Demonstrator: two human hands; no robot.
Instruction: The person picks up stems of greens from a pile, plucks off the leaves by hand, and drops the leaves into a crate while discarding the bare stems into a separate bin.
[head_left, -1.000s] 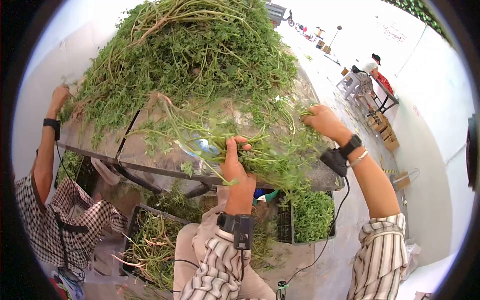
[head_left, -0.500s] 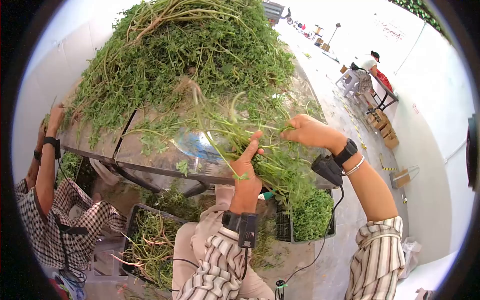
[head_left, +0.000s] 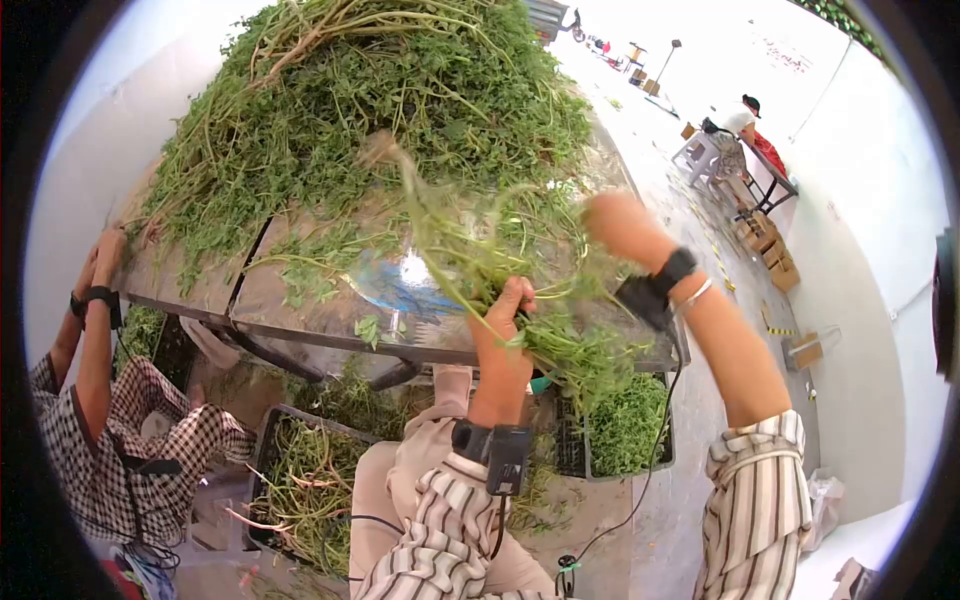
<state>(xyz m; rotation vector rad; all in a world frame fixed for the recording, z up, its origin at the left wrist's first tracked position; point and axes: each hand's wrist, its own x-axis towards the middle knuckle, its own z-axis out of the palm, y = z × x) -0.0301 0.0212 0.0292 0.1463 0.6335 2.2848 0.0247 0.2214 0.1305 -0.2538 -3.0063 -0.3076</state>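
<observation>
Bunch of greens (head_left: pixel 585 350) over the tabletop's (head_left: pixel 325 318) near edge, left hand's (head_left: pixel 503 330) grip closed round its stems, right hand's (head_left: pixel 622 225) blurred, state unclear; likely light, limp, leaves easily bruised, best held by gathered stems.

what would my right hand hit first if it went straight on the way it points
Likely the right edge of the green pile: your right hand points up and left toward it. The hand is blurred and its height unclear, so it might pass over the edge.
</observation>
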